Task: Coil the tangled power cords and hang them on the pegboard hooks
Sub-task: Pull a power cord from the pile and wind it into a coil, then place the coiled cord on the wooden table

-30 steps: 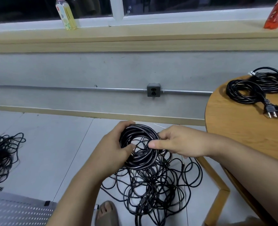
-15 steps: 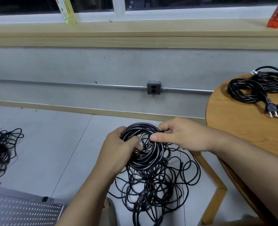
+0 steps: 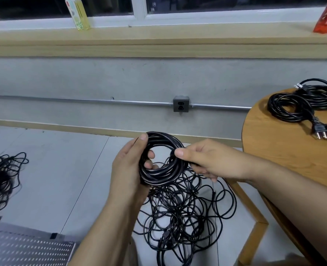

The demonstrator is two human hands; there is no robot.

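Two bare forearms reach forward, hands close together. The left hand (image 3: 128, 169) is curled, thumb on top and fingertips showing through the coiled cord (image 3: 162, 160) it grips. The right hand (image 3: 206, 162) pinches the coil's right side between thumb and fingers.

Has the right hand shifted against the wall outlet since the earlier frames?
Yes. The right hand now sits further right of the wall outlet, pinching the coil's right side instead of its middle.
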